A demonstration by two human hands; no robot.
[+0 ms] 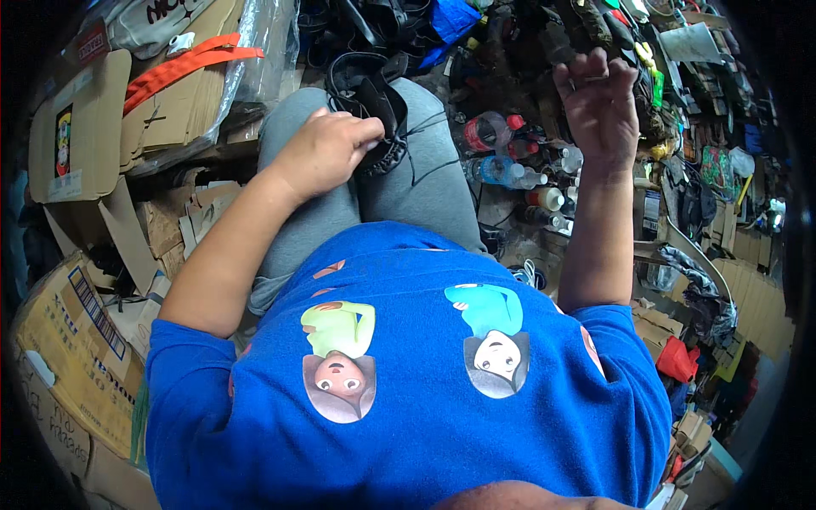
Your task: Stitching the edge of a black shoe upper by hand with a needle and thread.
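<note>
A black shoe (370,89) with dangling laces rests on my lap between my grey-trousered thighs, its opening facing up. My left hand (327,153) is closed at its near left side, thumb and fingers pinching the edge by the laces. The exact spot it grips is partly hidden by the fingers. Loose black lace ends (414,153) trail over my right thigh. My right hand (599,110) is raised off to the right, away from the shoe, palm showing. Its fingers are loosely bent and somewhat apart, with nothing visible in them.
Plastic bottles (501,170) stand and lie on the floor right of my knee. Cardboard boxes (81,127) and an orange strip (187,68) crowd the left. Dark shoes and a blue bag (450,30) lie ahead. Mixed clutter fills the right, with a red bag (677,359).
</note>
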